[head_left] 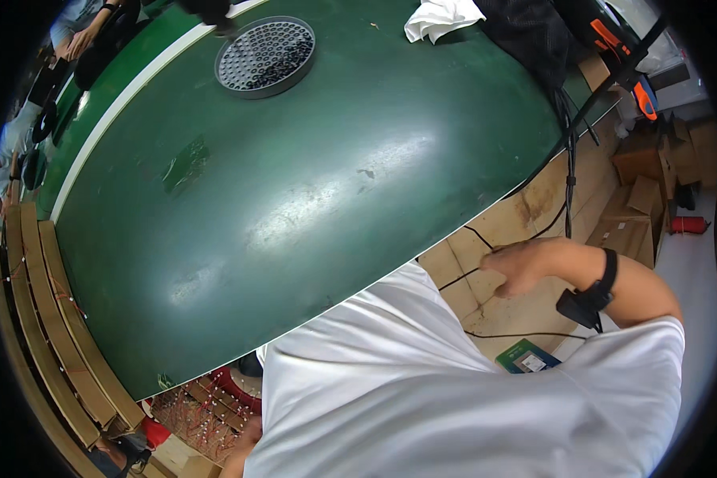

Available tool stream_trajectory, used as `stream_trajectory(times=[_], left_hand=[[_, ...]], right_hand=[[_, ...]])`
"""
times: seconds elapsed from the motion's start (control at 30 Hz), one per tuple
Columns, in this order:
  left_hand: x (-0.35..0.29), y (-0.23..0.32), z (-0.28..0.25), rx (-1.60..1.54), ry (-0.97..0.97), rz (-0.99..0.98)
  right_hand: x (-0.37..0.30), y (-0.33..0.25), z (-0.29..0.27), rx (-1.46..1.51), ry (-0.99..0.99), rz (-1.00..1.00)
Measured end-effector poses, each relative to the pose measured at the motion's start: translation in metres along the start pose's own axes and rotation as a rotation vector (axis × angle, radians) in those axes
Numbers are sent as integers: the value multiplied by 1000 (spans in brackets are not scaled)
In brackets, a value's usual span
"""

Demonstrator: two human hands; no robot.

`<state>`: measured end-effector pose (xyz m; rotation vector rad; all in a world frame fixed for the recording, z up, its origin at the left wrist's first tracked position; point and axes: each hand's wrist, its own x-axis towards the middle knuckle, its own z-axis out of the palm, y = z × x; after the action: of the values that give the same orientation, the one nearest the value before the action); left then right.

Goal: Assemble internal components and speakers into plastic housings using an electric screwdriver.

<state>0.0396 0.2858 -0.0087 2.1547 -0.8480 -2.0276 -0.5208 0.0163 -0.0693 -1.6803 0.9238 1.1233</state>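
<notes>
Hands: right hand, curled into a loose fist below the bench edge, out to the person's right; whether the grip has hold of anything cannot be told, though a thin black cable runs just beside it. A black strap with a small black device sits on that wrist. Left hand: only a sliver shows at the lower edge, low beside the white shirt; how far its grip is open cannot be told.

Handling note, as a judgement: the fist works below the bench edge, half out of sight, so slow movement clear of the loose cables would serve best.

Packages and labels, going outward:
- small green flat pack with a white label, on the floor just below the right forearm;
- brown cardboard sheets on the floor under the bench edge;
- stack of brown cartons, well to the right;
- red cylinder lying beyond the cartons;
- round grey tray of many small holes, far side of the bench;
- white cloth, far edge;
- cardboard strips, left of the bench.
</notes>
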Motion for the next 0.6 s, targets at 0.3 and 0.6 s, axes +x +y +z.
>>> stream_trajectory(times=[0.3,0.6], left_hand=[[-7,-17,-36,58,8,-81],[-18,-3,-45,97,-48,-218]], right_hand=[[93,73,41,-265,-154,114],[56,95,29,-206,-228,171]])
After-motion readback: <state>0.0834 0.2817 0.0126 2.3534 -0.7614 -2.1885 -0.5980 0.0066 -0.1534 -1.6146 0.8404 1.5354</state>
